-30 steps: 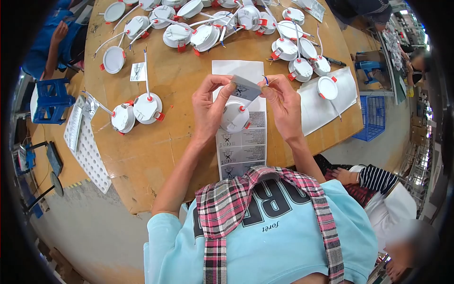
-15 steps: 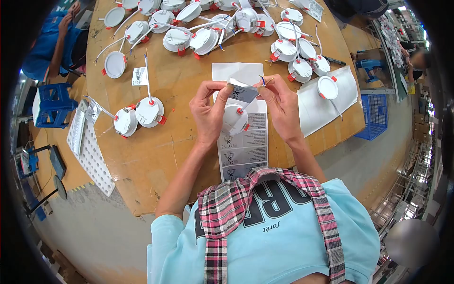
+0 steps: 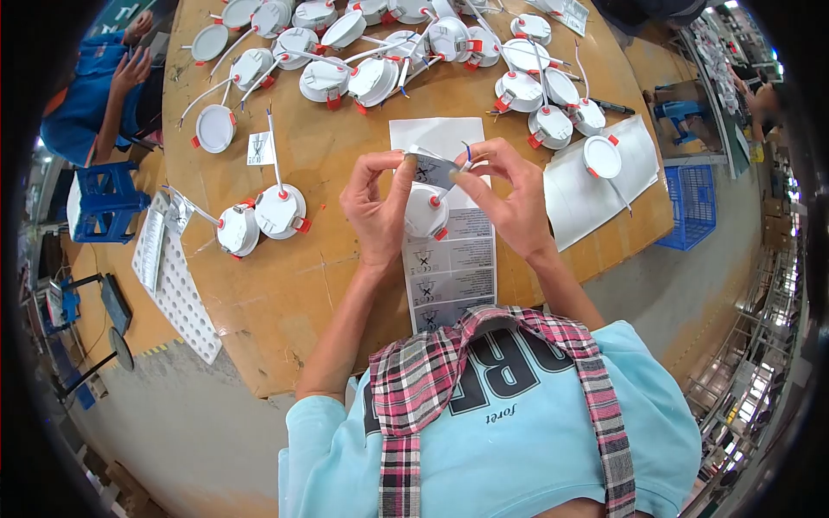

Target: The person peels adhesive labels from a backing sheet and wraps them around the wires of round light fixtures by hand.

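Observation:
A grey printed label [image 3: 429, 171] with a crossed-out bin symbol is stretched between my two hands. My left hand [image 3: 380, 203] pinches its left end between thumb and fingers. At its other end, my right hand [image 3: 509, 203] is closed on the label, beside the white cable with bare coloured wire ends showing above the fingers. That cable rises from a round white downlight [image 3: 423, 214], which rests face down on a sheet of printed labels [image 3: 453, 285]. Whether the label touches the cable is hidden by my fingers.
Several downlights [image 3: 376, 79] with cables crowd the table's far side. Two labelled downlights [image 3: 281, 211] lie left of my hands. One downlight [image 3: 602, 158] rests on white sheets [image 3: 579, 203] at right, near a blue crate [image 3: 691, 207]. A co-worker [image 3: 95, 95] sits at the far left.
My right hand's fingers have shifted lower and closer to the label's right end. The label now shows its printed face more flatly. The view has moved slightly.

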Tool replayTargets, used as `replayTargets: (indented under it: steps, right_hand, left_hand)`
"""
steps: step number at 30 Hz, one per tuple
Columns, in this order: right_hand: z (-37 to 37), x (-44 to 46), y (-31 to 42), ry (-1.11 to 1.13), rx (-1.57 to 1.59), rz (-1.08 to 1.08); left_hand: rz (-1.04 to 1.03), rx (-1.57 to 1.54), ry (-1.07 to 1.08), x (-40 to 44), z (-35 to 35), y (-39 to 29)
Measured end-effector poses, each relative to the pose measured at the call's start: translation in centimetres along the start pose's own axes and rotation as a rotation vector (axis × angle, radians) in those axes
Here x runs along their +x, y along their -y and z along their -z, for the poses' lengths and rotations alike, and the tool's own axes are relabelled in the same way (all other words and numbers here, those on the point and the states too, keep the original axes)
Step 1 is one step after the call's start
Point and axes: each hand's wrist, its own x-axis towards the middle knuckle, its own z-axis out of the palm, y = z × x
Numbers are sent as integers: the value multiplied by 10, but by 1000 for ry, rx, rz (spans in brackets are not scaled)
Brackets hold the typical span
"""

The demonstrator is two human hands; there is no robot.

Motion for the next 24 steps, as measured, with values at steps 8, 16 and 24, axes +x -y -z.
replayTargets:
  steps: [8, 16, 24]
  right_hand:
    - [-15, 4, -5, -52, 46, -66]
    - [-16, 6, -7, -64, 27, -23]
    - [-15, 10, -2, -164, -16, 80]
  left_hand:
    - [82, -44, 2, 4, 3, -5]
    - [87, -14, -10, 4, 4, -6]
    - [3, 24, -18, 3, 5, -3]
